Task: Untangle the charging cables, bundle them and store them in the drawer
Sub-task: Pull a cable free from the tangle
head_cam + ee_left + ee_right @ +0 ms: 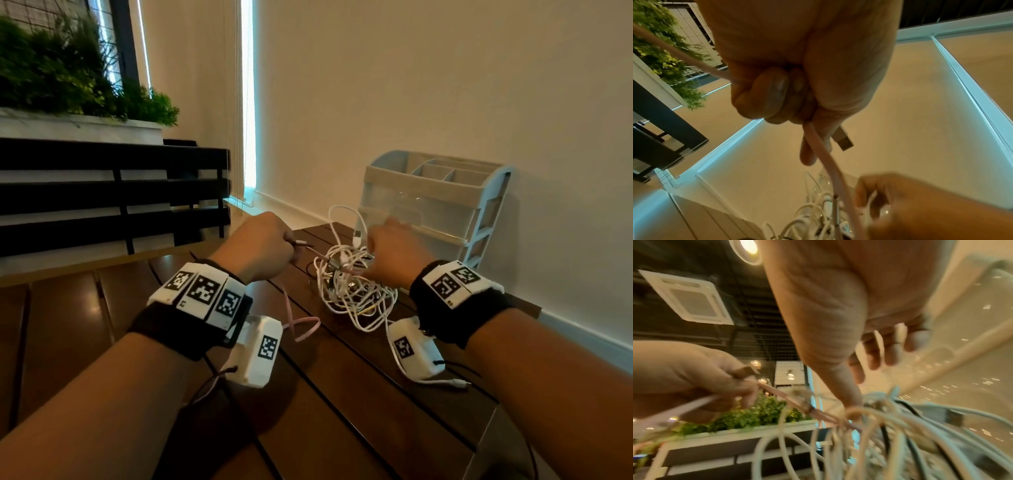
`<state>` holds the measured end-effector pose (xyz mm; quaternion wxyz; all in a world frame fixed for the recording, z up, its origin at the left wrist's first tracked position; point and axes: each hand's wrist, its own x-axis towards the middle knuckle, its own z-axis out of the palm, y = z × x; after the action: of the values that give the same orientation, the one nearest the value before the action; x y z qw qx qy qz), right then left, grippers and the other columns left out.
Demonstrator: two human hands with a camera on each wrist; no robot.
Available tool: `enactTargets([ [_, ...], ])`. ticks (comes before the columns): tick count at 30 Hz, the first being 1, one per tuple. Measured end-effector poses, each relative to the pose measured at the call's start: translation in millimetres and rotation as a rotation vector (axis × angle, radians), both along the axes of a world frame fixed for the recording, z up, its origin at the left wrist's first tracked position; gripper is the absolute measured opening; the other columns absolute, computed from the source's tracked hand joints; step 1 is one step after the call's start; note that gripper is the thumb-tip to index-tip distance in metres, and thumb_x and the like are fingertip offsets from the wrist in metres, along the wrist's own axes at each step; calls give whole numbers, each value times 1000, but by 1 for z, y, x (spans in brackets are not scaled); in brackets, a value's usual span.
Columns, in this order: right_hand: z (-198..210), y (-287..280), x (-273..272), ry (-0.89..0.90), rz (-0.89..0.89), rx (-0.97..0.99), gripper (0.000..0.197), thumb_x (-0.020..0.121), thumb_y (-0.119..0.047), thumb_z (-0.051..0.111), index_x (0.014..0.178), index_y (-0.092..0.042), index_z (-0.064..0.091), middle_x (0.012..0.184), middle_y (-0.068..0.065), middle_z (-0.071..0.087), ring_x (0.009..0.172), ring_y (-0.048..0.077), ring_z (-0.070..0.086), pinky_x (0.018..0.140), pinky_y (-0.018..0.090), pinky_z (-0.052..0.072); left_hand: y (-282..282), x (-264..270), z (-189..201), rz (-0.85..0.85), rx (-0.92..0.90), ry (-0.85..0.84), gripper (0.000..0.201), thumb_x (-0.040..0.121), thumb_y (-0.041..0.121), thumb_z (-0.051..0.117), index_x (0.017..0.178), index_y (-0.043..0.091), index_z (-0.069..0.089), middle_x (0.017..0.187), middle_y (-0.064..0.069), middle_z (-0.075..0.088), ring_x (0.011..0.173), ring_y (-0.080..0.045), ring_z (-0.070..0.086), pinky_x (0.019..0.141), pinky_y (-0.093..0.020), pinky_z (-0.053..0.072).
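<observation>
Pink flat cable (306, 329) is what the left hand (261, 245) has its fingers curled round, fist tight, with the metal USB plug (843, 141) poking out past the thumb; one run goes taut into the knot, the other loops loosely over the dark slatted wood counter (359, 383) toward 6 o'clock. At 12 o'clock from that loop sits the tangle of cables (352, 287), mostly thin round white cords with a black one mixed in, piled in messy coils. The right hand (388, 255) is on top of the tangle at about 2 o'clock, thumb down against the cords, white strands crossing the half-bent fingers (888, 350); too blurry to tell whether it's actually gripping anything. Behind it, against the beige wall, stands the pale plastic drawer unit (435, 202), with frosted see-through drawer fronts and open divided trays on top.
</observation>
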<state>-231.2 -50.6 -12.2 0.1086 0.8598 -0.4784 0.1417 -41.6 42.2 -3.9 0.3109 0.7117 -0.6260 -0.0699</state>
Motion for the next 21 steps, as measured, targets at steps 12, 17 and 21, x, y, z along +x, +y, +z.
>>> enactTargets([
  [12, -15, 12, 25, -166, 188, 164, 31, 79, -47, 70, 97, -25, 59, 95, -3, 58, 90, 15, 53, 77, 34, 49, 10, -9, 10, -70, -81, 124, 15, 89, 21, 66, 85, 13, 77, 80, -6, 68, 74, -19, 58, 61, -26, 43],
  [17, -22, 19, 36, -140, 339, 77, 18, 88, -41, 62, 91, -23, 62, 91, -7, 51, 83, 11, 51, 74, 30, 46, 14, -17, 13, -100, -67, 108, 15, 89, 21, 65, 80, 16, 75, 62, 1, 57, 55, -9, 44, 51, -22, 32],
  [21, -19, 12, 28, -23, 272, 154, 21, 91, -37, 59, 83, -17, 62, 74, -7, 54, 71, 12, 52, 68, 30, 44, 16, -12, 17, -54, -97, 83, 17, 89, 22, 66, 75, 15, 72, 56, 4, 51, 53, -8, 42, 49, -22, 28],
])
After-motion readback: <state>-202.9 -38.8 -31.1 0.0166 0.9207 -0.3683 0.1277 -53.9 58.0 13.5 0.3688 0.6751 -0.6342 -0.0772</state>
